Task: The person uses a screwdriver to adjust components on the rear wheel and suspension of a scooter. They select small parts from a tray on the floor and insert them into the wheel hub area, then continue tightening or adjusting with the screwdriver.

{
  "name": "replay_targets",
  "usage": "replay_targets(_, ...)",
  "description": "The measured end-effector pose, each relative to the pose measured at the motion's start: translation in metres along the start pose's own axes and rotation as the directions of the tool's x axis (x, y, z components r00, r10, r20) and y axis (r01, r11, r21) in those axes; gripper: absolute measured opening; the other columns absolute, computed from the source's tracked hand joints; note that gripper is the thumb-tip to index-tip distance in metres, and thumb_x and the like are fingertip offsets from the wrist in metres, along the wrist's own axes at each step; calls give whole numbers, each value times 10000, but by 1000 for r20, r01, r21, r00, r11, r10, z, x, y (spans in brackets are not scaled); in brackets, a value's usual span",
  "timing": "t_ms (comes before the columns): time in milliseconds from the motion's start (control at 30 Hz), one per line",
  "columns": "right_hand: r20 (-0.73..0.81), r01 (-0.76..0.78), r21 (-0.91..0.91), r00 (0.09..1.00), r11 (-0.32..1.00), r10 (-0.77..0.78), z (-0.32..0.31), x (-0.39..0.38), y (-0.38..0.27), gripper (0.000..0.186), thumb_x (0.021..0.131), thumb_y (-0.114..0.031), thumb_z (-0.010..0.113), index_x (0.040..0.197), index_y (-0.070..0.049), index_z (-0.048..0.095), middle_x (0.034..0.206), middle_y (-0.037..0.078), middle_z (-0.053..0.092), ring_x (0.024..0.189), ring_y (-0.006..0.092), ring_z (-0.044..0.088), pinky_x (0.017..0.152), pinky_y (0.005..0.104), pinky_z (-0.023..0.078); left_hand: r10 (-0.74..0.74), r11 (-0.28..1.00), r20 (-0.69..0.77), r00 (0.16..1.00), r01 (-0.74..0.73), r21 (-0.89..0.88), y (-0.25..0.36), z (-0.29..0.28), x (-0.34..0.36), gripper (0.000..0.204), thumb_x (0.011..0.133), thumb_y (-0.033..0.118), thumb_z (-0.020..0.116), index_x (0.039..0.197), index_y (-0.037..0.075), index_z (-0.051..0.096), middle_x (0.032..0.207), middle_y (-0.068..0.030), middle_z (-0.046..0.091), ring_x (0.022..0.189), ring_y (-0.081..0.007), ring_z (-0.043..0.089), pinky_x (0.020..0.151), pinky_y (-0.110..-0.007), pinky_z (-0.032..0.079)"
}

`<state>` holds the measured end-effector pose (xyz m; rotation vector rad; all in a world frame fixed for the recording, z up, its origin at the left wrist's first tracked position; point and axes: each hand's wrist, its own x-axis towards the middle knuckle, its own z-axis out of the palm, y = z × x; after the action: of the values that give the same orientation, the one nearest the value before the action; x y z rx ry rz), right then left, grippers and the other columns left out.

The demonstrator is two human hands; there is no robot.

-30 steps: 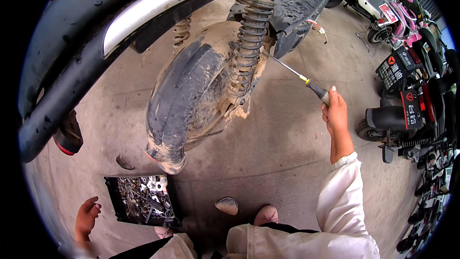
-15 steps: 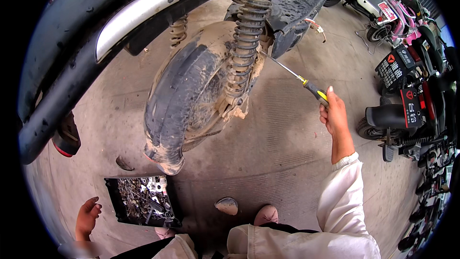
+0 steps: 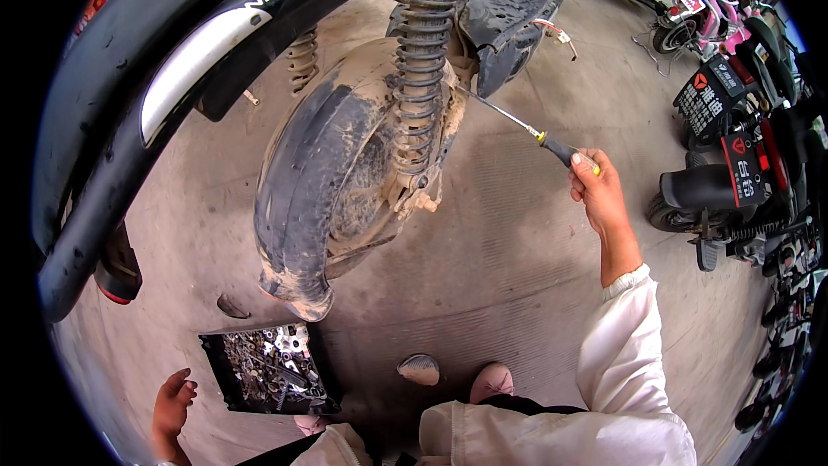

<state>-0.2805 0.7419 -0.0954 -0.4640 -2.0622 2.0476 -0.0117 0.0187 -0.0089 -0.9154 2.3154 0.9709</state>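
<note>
My right hand (image 3: 601, 192) is closed round the grey-and-yellow handle of a screwdriver (image 3: 555, 148). The long thin shaft slants up to the left, and its tip meets the muddy area beside a coil-spring shock absorber (image 3: 423, 78); the exact contact point is hard to make out. Below and left of the spring is a dirt-caked rear wheel under a black mudguard (image 3: 297, 173). At the lower left, my left hand (image 3: 174, 406) hangs empty with its fingers apart, close to a black tray (image 3: 217, 373) filled with small metal hardware.
The scooter's black-and-white rear body (image 3: 203, 60) spreads across the upper left. Loose wires with a connector (image 3: 562, 35) stick out near the footboard. Parked scooters (image 3: 707, 194) line the right side. A rounded piece (image 3: 419, 369) lies on the floor by my shoe (image 3: 492, 381).
The whole view has shifted slightly. My right hand still grips the screwdriver, its tip staying by the shock absorber. My left hand remains beside the tray.
</note>
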Motion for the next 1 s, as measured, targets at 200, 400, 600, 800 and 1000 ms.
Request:
replay_targets(200, 64, -188, 42, 981, 981, 185, -6, 11, -21, 343, 943, -413, 696, 876, -122, 528, 628, -61, 412, 455, 27, 274, 384, 217, 213, -21, 1000, 6, 1000, 21, 11, -11, -3, -2, 519, 962, 305, 611, 1400, 38, 533, 1071, -84, 686, 897, -154, 617, 785, -307, 504)
replay_targets(400, 43, -242, -24, 969, 970, 242, -24, 30, 4, 359, 966, -473, 642, 824, -166, 523, 594, -73, 377, 411, 24, 250, 351, 202, 209, -10, 997, 19, 1000, 8, 75, 33, 4, -4, 519, 986, 316, 596, 1417, 37, 525, 1154, -114, 684, 1015, -185, 621, 892, -323, 488)
replay_targets(600, 62, -249, 15, 967, 968, 248, -32, 31, 6, 326, 994, -464, 604, 852, -176, 546, 583, -83, 343, 401, 22, 210, 339, 201, 169, -32, 997, 57, 998, 28, 75, 20, -2, -6, 533, 999, 318, 600, 1430, 18, 505, 1350, -174, 609, 1257, -256, 567, 1066, -349, 420)
replay_targets(800, 91, -299, 176, 954, 938, 287, -43, 48, 13, 292, 990, -459, 608, 911, -181, 569, 577, -70, 324, 417, 32, 207, 354, 212, 156, 23, 997, 70, 997, -29, 73, 8, 6, -5, 536, 1007, 319, 590, 1429, 2, 497, 1351, -203, 606, 1263, -266, 573, 1062, -344, 430)
replay_targets(1000, -27, -249, 285, 963, 926, 267, -58, 37, 10, 222, 992, -431, 596, 927, -218, 594, 547, -63, 289, 404, 60, 204, 352, 227, 166, 53, 998, -25, 998, -54, -24, -31, 11, 3, 542, 990, 323, 605, 1410, -6, 510, 1272, -212, 652, 1178, -270, 623, 1007, -356, 467)
